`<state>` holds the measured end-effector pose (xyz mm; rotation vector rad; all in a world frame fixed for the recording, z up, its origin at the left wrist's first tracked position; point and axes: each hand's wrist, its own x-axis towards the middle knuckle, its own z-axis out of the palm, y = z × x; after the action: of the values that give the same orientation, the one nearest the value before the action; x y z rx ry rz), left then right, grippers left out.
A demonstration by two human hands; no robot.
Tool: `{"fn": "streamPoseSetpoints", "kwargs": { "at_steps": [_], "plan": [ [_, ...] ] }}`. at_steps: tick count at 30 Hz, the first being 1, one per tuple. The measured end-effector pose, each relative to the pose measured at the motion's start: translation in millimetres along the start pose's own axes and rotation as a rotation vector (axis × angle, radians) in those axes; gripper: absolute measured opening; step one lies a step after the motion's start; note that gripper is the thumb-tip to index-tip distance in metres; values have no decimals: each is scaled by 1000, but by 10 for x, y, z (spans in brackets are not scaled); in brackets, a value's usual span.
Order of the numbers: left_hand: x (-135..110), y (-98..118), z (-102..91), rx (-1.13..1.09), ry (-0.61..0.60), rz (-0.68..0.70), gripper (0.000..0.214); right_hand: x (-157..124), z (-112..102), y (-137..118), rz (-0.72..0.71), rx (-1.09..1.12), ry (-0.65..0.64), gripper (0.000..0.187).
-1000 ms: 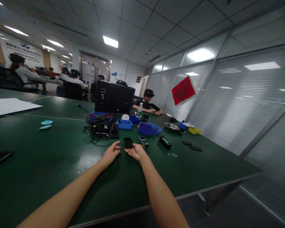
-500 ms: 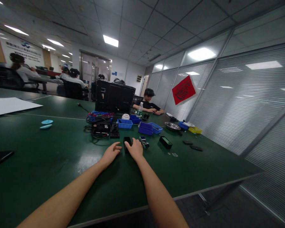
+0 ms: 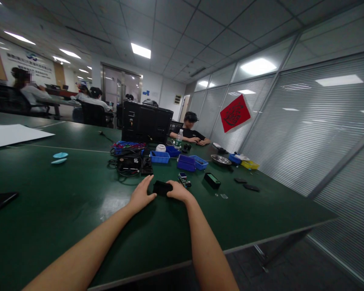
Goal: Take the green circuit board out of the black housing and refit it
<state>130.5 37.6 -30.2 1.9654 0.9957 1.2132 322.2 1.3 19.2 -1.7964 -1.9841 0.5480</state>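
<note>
A small black box [image 3: 162, 188] lies on its side on the green table [image 3: 63, 202], held between both my hands. My left hand [image 3: 142, 195] touches its left end, fingers curled against it. Its right end is gripped by my right hand [image 3: 178, 191]. Just beyond lie a small multicoloured part [image 3: 183, 179] and another black box with a green face [image 3: 212, 180].
Blue bins [image 3: 159, 157], a tangle of cables and black devices [image 3: 127, 161], a metal bowl [image 3: 221, 161], a yellow tray [image 3: 250, 165] and a black monitor [image 3: 146, 122] stand further back. A person sits across the table [image 3: 190, 131]; others sit far left. The table's edge runs near right.
The black box, first held up in my right hand, was lowered to the table and turned onto its side. My left hand closed in on it.
</note>
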Motion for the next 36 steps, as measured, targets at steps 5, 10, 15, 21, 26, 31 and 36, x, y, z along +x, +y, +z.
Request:
{"fn": "streamPoseSetpoints", "kwargs": {
  "at_steps": [5,10,15,21,26,31,36],
  "plan": [
    [-37,1,8,-24,-141,-3,59,33,-122,52,24,210,256,37],
    [-43,13,-1,65,-189,25,45,47,-298,355,489,26,644,35],
    [-34,-4,-2,212,-255,58,43,48,-263,547,640,-187,500,48],
    [-33,11,-1,240,-271,50,42,106,-110,519,666,-313,384,53],
    [-41,33,-9,244,-273,53,41,116,-78,503,584,-323,436,47],
    [-48,49,-14,243,-275,51,41,107,-71,465,436,-295,495,52],
    [-45,66,-16,240,-271,53,40,131,-92,474,467,-190,476,54]
  ]
}}
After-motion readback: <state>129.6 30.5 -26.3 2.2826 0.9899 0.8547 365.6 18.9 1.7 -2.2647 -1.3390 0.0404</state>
